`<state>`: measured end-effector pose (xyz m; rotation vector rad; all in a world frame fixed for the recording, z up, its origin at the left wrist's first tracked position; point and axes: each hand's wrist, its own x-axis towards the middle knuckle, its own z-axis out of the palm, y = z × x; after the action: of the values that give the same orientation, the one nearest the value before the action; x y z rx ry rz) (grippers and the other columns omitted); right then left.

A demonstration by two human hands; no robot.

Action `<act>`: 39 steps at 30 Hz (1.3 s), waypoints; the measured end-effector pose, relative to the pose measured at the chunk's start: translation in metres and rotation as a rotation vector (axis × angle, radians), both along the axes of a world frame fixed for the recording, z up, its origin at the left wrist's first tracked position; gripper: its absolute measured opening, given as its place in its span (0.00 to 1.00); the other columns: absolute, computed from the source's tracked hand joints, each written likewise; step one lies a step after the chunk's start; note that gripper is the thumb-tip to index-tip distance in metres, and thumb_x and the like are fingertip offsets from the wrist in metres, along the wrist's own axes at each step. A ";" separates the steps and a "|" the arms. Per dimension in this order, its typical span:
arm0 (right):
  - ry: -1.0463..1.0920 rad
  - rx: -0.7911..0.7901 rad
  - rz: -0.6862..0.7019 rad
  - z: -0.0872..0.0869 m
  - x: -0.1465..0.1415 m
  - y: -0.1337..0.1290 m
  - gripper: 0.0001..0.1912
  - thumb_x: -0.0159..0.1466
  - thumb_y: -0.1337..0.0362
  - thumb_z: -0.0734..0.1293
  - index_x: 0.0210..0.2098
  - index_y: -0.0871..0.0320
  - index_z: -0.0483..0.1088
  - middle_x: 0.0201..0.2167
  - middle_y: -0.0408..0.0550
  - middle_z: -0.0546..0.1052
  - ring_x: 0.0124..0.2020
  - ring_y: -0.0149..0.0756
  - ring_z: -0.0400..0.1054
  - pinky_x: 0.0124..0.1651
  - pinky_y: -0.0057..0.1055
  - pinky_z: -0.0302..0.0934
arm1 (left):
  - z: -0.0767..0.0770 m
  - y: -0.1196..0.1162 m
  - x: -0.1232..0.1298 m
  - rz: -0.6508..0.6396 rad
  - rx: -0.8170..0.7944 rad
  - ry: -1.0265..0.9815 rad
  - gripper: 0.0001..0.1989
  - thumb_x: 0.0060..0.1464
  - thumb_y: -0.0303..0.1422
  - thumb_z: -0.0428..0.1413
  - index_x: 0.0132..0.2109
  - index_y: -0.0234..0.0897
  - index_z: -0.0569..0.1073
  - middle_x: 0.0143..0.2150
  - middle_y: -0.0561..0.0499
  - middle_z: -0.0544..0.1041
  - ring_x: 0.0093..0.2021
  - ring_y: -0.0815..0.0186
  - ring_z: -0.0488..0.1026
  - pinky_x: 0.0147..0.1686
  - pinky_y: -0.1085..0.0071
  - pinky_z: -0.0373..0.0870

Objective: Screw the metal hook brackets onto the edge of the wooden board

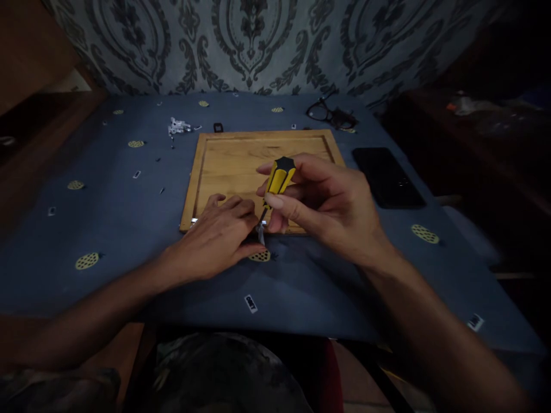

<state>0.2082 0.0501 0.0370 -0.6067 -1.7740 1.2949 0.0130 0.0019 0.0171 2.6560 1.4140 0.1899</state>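
A framed wooden board (232, 166) lies flat on the blue patterned tablecloth. My right hand (331, 206) grips a yellow and black screwdriver (279, 179) by its handle, with the shaft pointing down at the board's near edge. The tip meets a small metal piece (261, 232) at that edge. My left hand (219, 235) rests on the near edge with bent fingers, its thumb and fingertips beside the metal piece; whether they pinch it is unclear. Another shiny metal bit (194, 221) shows at the board's near left corner.
Several metal parts (178, 126) lie behind the board at the left, near a small black square object (218, 127). Eyeglasses (330, 115) are at the back right. A black phone (387, 176) lies right of the board. Tiny screw-like pieces (162, 190) are on the cloth at left.
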 end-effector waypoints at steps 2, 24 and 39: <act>-0.019 0.020 0.014 0.000 0.001 0.000 0.13 0.65 0.53 0.77 0.44 0.52 0.78 0.25 0.37 0.79 0.23 0.30 0.76 0.26 0.26 0.73 | 0.000 0.000 0.000 -0.001 -0.011 -0.001 0.15 0.67 0.42 0.61 0.52 0.36 0.76 0.57 0.42 0.77 0.58 0.50 0.73 0.58 0.51 0.64; -0.038 0.007 0.061 -0.002 0.004 0.002 0.19 0.67 0.52 0.74 0.53 0.54 0.78 0.25 0.38 0.80 0.25 0.30 0.77 0.31 0.27 0.76 | 0.002 -0.001 0.000 -0.011 -0.020 -0.015 0.14 0.67 0.41 0.61 0.53 0.37 0.75 0.57 0.43 0.77 0.59 0.49 0.72 0.60 0.49 0.64; 0.087 0.059 -0.013 -0.005 -0.003 0.002 0.13 0.63 0.56 0.78 0.41 0.55 0.79 0.31 0.40 0.82 0.24 0.27 0.76 0.29 0.23 0.74 | 0.003 -0.001 0.002 -0.012 -0.026 0.022 0.17 0.68 0.41 0.60 0.57 0.34 0.75 0.59 0.40 0.77 0.59 0.49 0.73 0.60 0.48 0.64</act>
<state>0.2057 0.0525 0.0321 -0.5198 -1.7278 1.2375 0.0148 0.0006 0.0202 2.6525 1.3966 0.1408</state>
